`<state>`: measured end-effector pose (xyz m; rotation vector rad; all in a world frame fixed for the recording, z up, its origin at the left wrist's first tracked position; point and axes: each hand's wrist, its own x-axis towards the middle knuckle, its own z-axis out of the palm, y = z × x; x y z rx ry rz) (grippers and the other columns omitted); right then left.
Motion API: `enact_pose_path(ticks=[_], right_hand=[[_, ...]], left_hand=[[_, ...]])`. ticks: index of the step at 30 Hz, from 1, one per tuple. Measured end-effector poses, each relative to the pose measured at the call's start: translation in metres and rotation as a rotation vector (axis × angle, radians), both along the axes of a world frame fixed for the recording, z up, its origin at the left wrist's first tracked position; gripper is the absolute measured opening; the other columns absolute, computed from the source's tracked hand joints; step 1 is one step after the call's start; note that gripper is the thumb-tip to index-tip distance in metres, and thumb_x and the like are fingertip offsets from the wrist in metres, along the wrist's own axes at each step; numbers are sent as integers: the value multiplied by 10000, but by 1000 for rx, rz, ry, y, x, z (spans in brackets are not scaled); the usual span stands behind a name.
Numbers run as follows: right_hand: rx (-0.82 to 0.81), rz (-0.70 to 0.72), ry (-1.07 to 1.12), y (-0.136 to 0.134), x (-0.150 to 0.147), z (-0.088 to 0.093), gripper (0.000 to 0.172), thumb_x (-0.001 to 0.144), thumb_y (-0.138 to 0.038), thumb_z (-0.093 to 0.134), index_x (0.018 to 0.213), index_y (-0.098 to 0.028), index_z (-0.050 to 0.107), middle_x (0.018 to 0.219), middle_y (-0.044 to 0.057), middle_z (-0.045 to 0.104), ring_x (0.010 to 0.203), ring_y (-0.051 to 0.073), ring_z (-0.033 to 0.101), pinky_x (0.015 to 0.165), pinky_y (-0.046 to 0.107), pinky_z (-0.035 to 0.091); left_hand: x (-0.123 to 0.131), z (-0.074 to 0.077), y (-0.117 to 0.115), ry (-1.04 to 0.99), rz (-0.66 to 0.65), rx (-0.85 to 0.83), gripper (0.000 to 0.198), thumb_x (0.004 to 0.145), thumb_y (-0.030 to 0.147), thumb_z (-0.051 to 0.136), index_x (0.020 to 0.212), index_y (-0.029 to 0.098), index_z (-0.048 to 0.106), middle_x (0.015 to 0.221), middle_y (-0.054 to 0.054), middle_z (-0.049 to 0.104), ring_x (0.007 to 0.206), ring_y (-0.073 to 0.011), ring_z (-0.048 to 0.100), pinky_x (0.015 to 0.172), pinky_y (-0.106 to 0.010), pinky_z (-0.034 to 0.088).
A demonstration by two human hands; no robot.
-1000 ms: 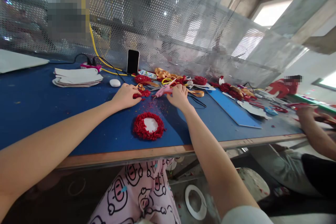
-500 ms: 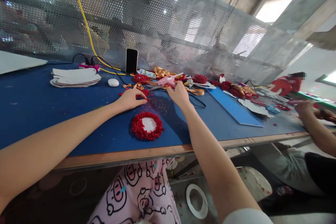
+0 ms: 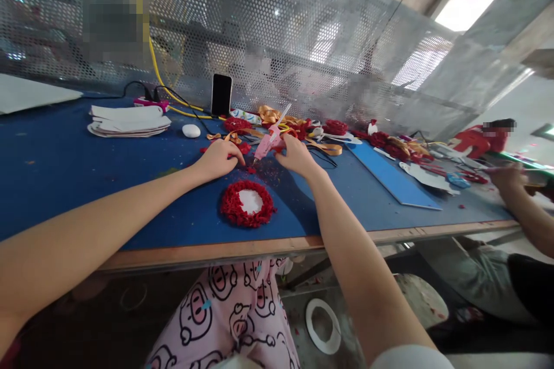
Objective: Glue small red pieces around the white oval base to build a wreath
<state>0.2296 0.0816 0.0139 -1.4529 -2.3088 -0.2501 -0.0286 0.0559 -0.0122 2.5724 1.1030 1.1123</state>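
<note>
A round white card ringed with red fluffy trim (image 3: 248, 203) lies on the blue table (image 3: 64, 184) in front of me. My right hand (image 3: 296, 157) grips a pink glue gun (image 3: 268, 142), held tilted with its nozzle pointing down at the table. My left hand (image 3: 220, 158) rests just left of the nozzle, fingers pinched on a small red piece (image 3: 251, 170). More red scraps (image 3: 244, 148) lie beyond my left hand.
A phone (image 3: 221, 95) leans on the perforated metal screen behind. A stack of white card rounds (image 3: 130, 121), a white pebble-like lump (image 3: 191, 131), gold ribbons (image 3: 270, 115) and red flowers (image 3: 335, 127) litter the back. A blue board (image 3: 389, 176) lies right; another person's arm (image 3: 519, 202) works there.
My right hand has lifted the glue gun from the pile at the back and brought it toward me, nozzle down. My left hand shifted slightly right and pinched the red piece.
</note>
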Motion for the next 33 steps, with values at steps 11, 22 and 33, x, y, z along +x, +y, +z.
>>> enact_pose_path(ticks=[11, 22, 33], right_hand=[[10, 15, -114, -4, -1, 1, 338, 807, -279, 545, 1113, -136, 565, 1137, 178, 672, 1047, 341, 610, 905, 461, 460], [-5, -8, -144, -6, -2, 2, 338, 811, -272, 554, 1121, -141, 576, 1145, 176, 679, 1060, 347, 613, 903, 459, 466], [-17, -14, -148, -5, -1, 2, 345, 825, -280, 551, 1141, -142, 573, 1185, 183, 667, 1082, 353, 607, 921, 479, 466]], left_hand=[[2, 1, -5, 101, -91, 55, 351, 726, 51, 502, 791, 224, 800, 862, -20, 786, 884, -206, 707, 1025, -451, 449], [1, 2, -9, 139, -191, 83, 366, 762, 50, 502, 826, 241, 808, 888, -29, 769, 915, -216, 633, 991, -443, 439], [-7, 9, -10, 362, -357, 285, 362, 879, 65, 480, 1017, 200, 787, 1008, -82, 775, 972, -226, 616, 929, -391, 490]])
